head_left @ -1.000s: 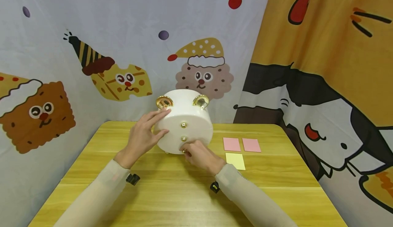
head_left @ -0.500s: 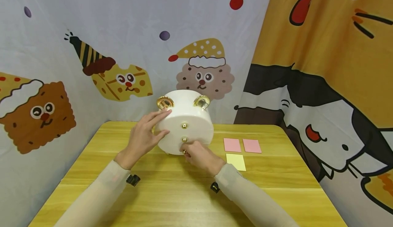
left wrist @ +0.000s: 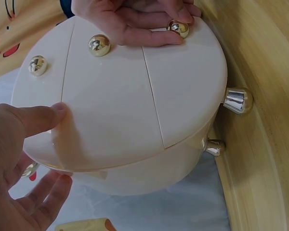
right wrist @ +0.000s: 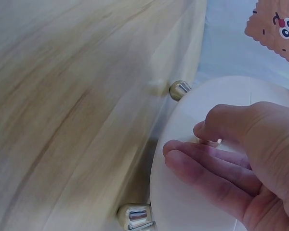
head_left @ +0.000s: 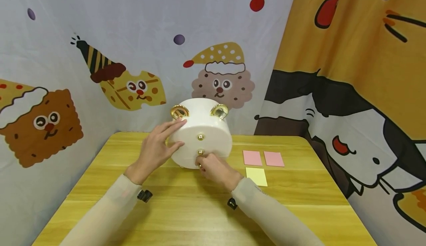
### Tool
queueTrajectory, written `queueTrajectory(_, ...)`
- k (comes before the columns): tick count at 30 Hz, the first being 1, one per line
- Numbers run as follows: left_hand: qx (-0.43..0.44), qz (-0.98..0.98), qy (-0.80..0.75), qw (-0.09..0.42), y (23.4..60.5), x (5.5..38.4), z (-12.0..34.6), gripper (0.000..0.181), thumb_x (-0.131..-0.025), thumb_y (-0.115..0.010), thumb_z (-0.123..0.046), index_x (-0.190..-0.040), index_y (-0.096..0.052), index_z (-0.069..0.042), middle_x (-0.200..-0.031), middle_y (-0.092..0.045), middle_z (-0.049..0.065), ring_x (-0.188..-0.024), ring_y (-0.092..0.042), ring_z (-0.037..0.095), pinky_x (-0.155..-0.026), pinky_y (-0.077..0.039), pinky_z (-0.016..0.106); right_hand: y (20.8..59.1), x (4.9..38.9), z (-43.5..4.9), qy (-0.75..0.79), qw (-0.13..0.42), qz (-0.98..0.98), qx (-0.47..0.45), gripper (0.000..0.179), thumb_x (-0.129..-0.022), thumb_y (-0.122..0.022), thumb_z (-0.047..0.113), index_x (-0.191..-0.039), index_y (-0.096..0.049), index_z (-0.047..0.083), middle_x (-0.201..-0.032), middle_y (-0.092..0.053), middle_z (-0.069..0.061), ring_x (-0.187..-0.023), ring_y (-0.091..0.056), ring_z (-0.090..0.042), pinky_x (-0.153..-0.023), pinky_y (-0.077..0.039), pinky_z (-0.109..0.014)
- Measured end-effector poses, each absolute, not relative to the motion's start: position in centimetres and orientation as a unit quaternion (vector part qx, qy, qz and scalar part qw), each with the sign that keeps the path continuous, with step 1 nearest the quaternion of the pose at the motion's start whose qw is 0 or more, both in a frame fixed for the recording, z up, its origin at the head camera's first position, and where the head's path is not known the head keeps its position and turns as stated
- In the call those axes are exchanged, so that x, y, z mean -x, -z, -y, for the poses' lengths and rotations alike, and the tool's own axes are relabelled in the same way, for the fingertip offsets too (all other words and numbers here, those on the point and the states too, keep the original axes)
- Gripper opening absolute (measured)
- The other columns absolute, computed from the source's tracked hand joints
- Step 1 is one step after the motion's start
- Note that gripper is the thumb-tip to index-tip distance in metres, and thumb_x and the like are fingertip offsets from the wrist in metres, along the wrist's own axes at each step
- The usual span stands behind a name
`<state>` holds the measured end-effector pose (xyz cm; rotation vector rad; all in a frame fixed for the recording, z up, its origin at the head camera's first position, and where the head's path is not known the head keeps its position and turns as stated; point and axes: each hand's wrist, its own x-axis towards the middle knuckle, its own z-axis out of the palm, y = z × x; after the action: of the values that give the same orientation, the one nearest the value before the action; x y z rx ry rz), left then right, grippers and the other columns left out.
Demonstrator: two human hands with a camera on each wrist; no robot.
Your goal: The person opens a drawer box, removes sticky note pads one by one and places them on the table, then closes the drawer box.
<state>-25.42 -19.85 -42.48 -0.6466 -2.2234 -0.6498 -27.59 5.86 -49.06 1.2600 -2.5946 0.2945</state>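
Note:
A round white drawer box point(head_left: 216, 137) with gold ears and gold ball knobs stands on the table. My left hand point(head_left: 154, 150) steadies it at the left, thumb resting on the front face and straight fingers reaching over the upper side. In the left wrist view, seams divide the front into three drawers, and the lowest drawer front point(left wrist: 188, 91) sits level with its neighbour. My right hand point(head_left: 217, 170) pinches the lowest knob point(left wrist: 178, 29) between thumb and fingers. That knob is mostly covered by fingers in the right wrist view.
Two pink sticky-note squares point(head_left: 252, 157) and a yellow one point(head_left: 256, 176) lie right of the box on the wooden table point(head_left: 186, 216). Short gold feet point(left wrist: 237, 100) hold the box off the tabletop. A printed cartoon curtain point(head_left: 143, 24) hangs close behind.
The whole head view shifts slightly. Both hands keep their places on the box, and the drawers look the same.

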Motion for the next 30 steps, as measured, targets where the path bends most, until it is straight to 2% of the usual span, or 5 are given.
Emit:
queueTrajectory(11, 0.253, 0.861, 0.252, 0.361, 42.7, 25.5, 19.8, 0.086, -0.087, -0.106, -0.013, -0.164, -0.069, -0.025, -0.163, -0.073, 0.008, -0.130, -0.079, 0.039, -0.065, -0.061, 0.042, 49.1, 27.2, -6.1, -0.111, 0.107, 0.889, -0.430, 0.022, -0.096, -0.088, -0.003, -0.114, -0.087, 0.010, -0.092, -0.084, 0.002, -0.074, -0.063, -0.003, -0.066, -0.051, -0.015)
queueTrajectory(22, 0.254, 0.860, 0.251, 0.364, 42.5, 25.5, 19.9, 0.086, -0.087, -0.106, -0.013, -0.164, -0.069, -0.024, -0.161, -0.074, 0.009, -0.129, -0.078, 0.041, -0.063, -0.060, 0.042, 48.6, 26.0, -6.3, -0.118, 0.085, 0.891, -0.430, 0.025, -0.099, -0.083, -0.005, -0.118, -0.088, 0.010, -0.097, -0.088, -0.002, -0.067, -0.058, 0.000, -0.058, -0.044, -0.011)
queueTrajectory(30, 0.251, 0.865, 0.250, 0.356, 42.6, 25.5, 19.8, 0.086, -0.088, -0.105, -0.014, -0.165, -0.068, -0.025, -0.163, -0.073, 0.009, -0.130, -0.078, 0.041, -0.070, -0.064, 0.046, 48.5, 25.1, -6.6, -0.119, 0.079, 0.889, -0.436, 0.019, -0.103, -0.083, 0.000, -0.117, -0.087, 0.012, -0.086, -0.082, 0.003, -0.068, -0.057, 0.001, -0.059, -0.045, -0.011)
